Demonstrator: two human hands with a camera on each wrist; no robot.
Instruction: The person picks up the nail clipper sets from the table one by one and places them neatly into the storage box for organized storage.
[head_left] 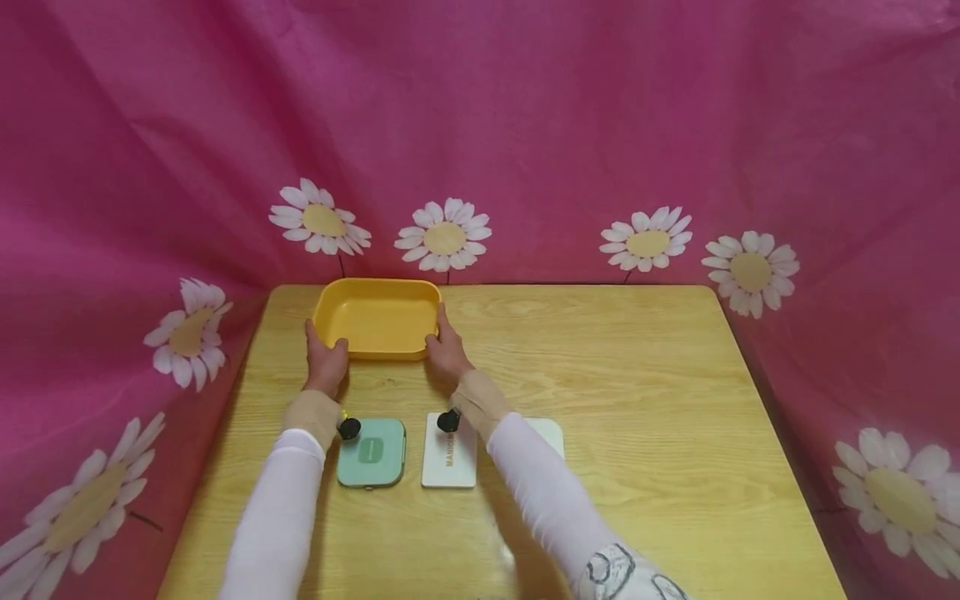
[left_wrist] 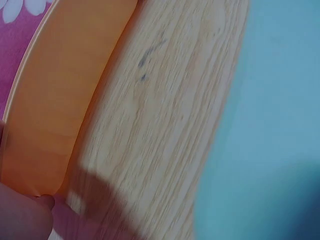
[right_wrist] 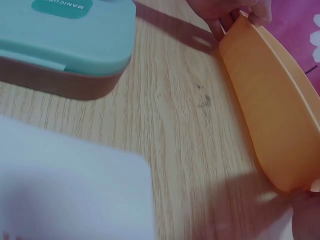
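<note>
An empty yellow rectangular tray is at the far left of the wooden table. My left hand grips its left end, with the thumb at the near corner. At the opposite end my right hand holds the tray in the same way. The right wrist view shows both hands pinching the orange-looking tray wall. Below my left wrist lies a mint-green square case with a small label. A flat white box with lettering sits under my right wrist, which partly covers it.
Another pale, rounded item shows partly behind my right forearm. The wooden table extends to the right. Pink cloth with white daisies hangs along the back and both sides. A small dark camera hangs at each wrist.
</note>
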